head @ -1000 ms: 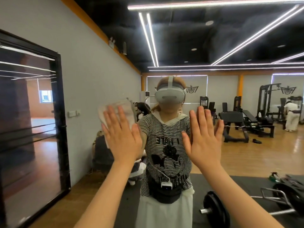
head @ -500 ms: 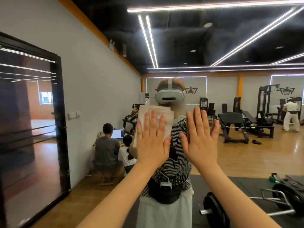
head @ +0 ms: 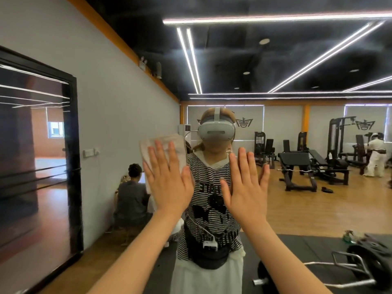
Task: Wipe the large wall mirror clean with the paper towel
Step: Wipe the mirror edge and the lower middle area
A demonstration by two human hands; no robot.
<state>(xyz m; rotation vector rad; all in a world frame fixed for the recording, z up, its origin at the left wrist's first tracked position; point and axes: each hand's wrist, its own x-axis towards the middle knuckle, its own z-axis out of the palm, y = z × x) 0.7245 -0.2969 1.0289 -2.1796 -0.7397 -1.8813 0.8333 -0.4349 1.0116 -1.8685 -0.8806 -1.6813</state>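
Crumpled paper towel [head: 163,145] — glossy mirror [head: 297,187]

striped shirt [head: 209,187]: mirrored print, unreadable | back wall emblems [head: 364,125]: no legible text

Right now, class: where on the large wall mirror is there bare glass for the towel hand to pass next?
Free glass: left of the white paper towel, and right of the flat right hand. Crowded: the middle, where the left hand pressing the towel nearly meets the right. The mirror is also free above both.
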